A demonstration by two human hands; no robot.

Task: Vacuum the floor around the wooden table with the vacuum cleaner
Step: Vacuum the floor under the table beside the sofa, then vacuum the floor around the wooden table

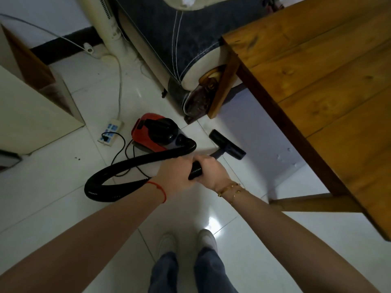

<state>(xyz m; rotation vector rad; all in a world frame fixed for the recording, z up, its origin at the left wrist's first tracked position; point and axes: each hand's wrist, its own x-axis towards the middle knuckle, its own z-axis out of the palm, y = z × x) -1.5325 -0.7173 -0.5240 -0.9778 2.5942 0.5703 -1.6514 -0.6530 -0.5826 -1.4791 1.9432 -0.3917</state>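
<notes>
A red and black vacuum cleaner (155,133) sits on the white tiled floor left of the wooden table (321,87). Its black ribbed hose (118,169) loops toward me. My left hand (173,176) and my right hand (212,171) both grip the hose end close together. The black brush nozzle (227,144) rests on the floor just beyond my hands, near the table's front leg (222,89). White specks (284,157) lie on the floor in the table's shadow.
A dark upholstered sofa (186,43) stands behind the vacuum, touching the table leg. A white power strip (111,132) with the vacuum's black cord lies at left. A cream cabinet (31,111) fills the left side; a standing fan pole (105,28) is behind. My feet are below.
</notes>
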